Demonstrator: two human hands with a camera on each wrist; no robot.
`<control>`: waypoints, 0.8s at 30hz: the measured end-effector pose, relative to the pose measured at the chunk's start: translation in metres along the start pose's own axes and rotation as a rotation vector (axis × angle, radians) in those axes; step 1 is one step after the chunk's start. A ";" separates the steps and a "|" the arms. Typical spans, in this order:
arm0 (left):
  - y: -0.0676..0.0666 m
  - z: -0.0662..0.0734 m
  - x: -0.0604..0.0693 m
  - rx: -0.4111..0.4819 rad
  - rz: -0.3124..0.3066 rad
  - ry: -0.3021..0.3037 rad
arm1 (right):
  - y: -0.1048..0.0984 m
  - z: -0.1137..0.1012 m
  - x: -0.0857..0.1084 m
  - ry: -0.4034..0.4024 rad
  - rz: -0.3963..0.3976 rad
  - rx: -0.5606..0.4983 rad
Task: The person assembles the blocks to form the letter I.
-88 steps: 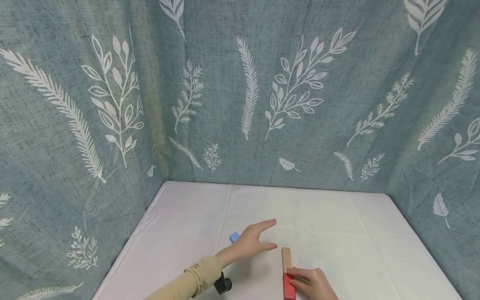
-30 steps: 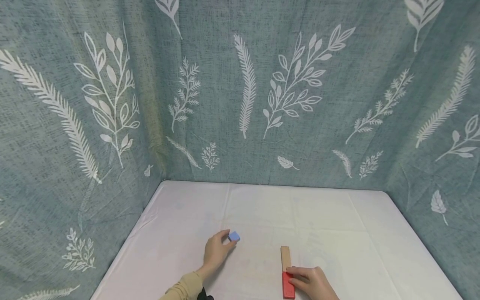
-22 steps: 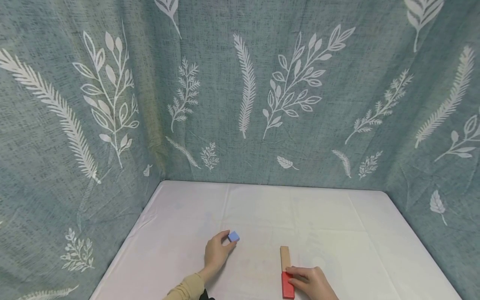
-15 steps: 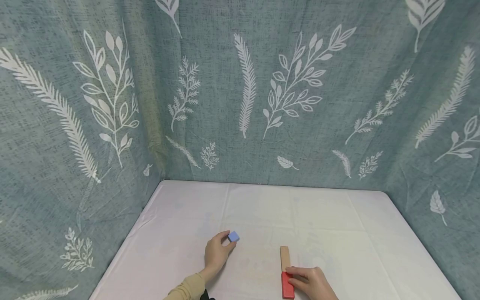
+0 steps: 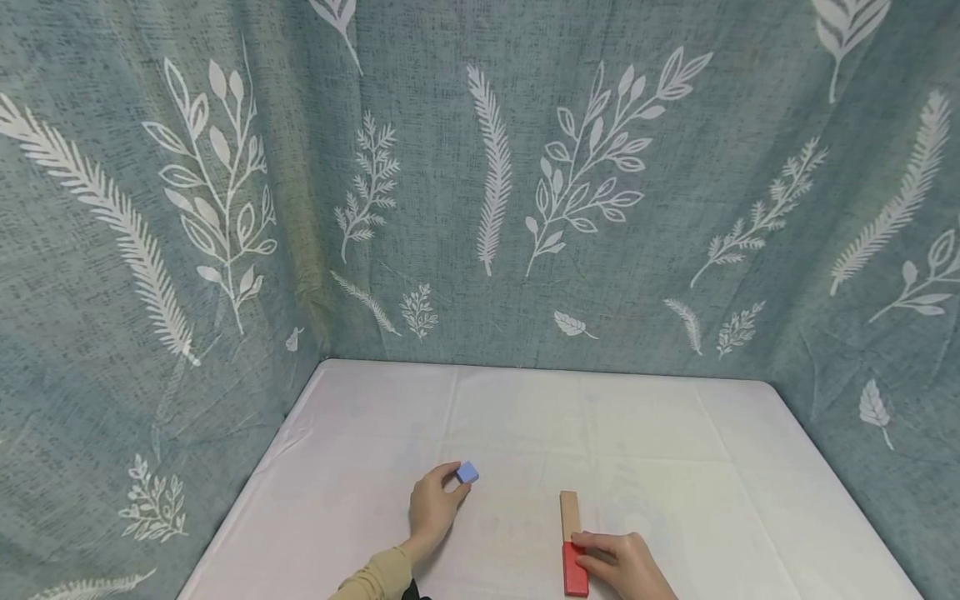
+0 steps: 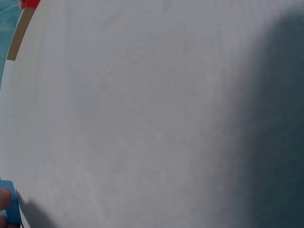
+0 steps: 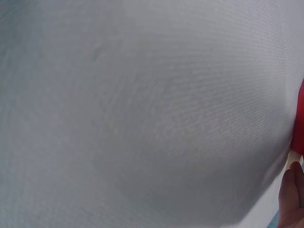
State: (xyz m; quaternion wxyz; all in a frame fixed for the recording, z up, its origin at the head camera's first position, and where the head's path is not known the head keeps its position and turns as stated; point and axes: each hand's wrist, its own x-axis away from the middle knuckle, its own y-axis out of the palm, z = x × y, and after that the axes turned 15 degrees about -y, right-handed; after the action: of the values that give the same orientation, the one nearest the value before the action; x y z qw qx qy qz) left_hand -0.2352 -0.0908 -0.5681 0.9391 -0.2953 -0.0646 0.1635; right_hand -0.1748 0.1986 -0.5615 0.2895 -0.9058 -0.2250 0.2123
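A small blue block is pinched between the thumb and fingers of my left hand, left of centre on the table; the left wrist view shows the blue block at its lower left edge. To the right, a red block and a natural wood block lie end to end in one line. My right hand grips the red block near where the two meet, its fingertips covering part of that junction. In the right wrist view the red block shows at the right edge.
A white cloth covers the table. Patterned teal curtains stand behind it and along both sides. A beige sleeve and a black item on the left wrist are at the bottom edge.
My left hand has moved left from beside the wood block to the blue block and now pinches it. Over the last second both hands have barely moved.
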 end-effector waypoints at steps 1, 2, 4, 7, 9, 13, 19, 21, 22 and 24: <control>0.000 0.000 0.000 -0.002 0.000 0.001 | 0.000 0.000 0.000 -0.001 0.000 0.003; 0.000 0.000 0.000 -0.002 0.001 0.001 | 0.000 0.000 0.000 -0.002 -0.001 0.005; 0.001 -0.001 0.000 0.002 0.003 0.002 | 0.000 0.000 0.000 -0.003 0.000 0.009; 0.000 0.000 0.000 0.011 0.012 0.002 | 0.000 0.000 0.000 -0.007 0.001 0.012; 0.000 0.000 0.000 0.017 0.019 0.009 | 0.000 0.000 0.000 -0.009 0.004 0.011; 0.000 0.000 0.001 0.025 0.028 0.009 | 0.000 0.001 0.000 -0.008 0.004 0.004; -0.001 0.000 0.002 0.037 0.013 0.002 | 0.000 0.001 0.000 0.002 0.003 -0.007; -0.001 -0.001 0.001 0.043 0.006 -0.005 | 0.000 0.001 0.000 0.002 0.005 -0.009; -0.001 -0.001 0.001 0.043 0.005 -0.005 | 0.000 0.001 0.000 0.002 0.006 -0.010; -0.001 -0.001 0.000 0.046 -0.001 -0.017 | 0.000 0.001 0.000 0.001 0.007 -0.011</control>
State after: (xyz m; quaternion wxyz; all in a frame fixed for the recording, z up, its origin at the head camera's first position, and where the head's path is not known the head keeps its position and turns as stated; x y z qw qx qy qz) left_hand -0.2349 -0.0921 -0.5689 0.9452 -0.2722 -0.0687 0.1668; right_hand -0.1752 0.1989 -0.5621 0.2841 -0.9082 -0.2227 0.2117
